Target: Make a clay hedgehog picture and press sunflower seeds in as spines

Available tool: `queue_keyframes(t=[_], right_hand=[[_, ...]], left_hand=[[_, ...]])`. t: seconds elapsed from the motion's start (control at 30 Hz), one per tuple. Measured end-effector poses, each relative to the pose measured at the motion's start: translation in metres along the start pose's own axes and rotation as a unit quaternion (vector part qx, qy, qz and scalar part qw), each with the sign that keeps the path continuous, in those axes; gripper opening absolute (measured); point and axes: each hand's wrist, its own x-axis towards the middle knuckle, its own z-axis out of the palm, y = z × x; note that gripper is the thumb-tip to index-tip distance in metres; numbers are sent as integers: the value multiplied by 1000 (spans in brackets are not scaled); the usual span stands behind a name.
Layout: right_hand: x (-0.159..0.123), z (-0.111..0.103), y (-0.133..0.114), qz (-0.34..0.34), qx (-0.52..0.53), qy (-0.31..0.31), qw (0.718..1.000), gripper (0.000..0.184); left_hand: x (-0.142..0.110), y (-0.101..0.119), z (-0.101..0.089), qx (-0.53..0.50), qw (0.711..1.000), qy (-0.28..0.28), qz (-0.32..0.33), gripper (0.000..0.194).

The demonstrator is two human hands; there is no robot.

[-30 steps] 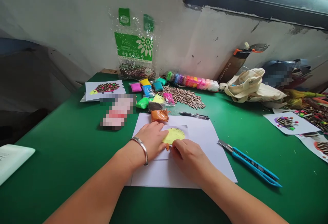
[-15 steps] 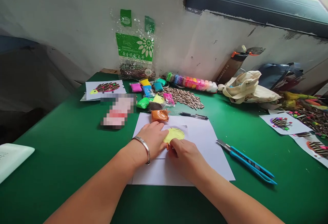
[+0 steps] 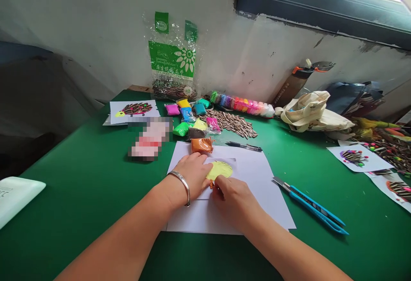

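A flat yellow clay shape [image 3: 219, 169] lies on a small card on a white paper sheet [image 3: 257, 178] on the green table. My left hand [image 3: 192, 174], with a silver bracelet at the wrist, lies flat on the card just left of the yellow clay. My right hand [image 3: 234, 197] is closed in a pinch at the clay's lower edge, where a small orange bit of clay [image 3: 210, 183] shows between the two hands. An orange clay packet [image 3: 201, 145] lies at the sheet's top edge.
Small coloured clay packets [image 3: 188, 116], a heap of sunflower seeds [image 3: 236, 123], a seed bag [image 3: 171, 64] and a strip of clay tubs [image 3: 242, 103] lie behind. A pen [image 3: 244, 146], blue utility knife [image 3: 310, 205], cloth bag [image 3: 316, 112], seed pictures [image 3: 133, 109] [image 3: 358, 157] and white object [image 3: 14, 195] surround.
The hands stay at the yellow clay; my right hand's fingers have edged slightly left toward the orange bit. The camera has shifted a little.
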Motion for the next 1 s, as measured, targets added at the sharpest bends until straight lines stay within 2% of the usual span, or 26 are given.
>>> queue_keyframes(t=[0.23,0.5,1.0], right_hand=[[0,-1,0,22,4,-30,999,15],[-1,1,0,4,15,-11,1000,15],[-2,-2,-1,16,13,-28,999,15]], left_hand=[[0,1,0,0,1000,-2,0,14],[0,1,-1,-1,1000,-5,-2,14],[0,0,1,0,1000,0,-1,13]])
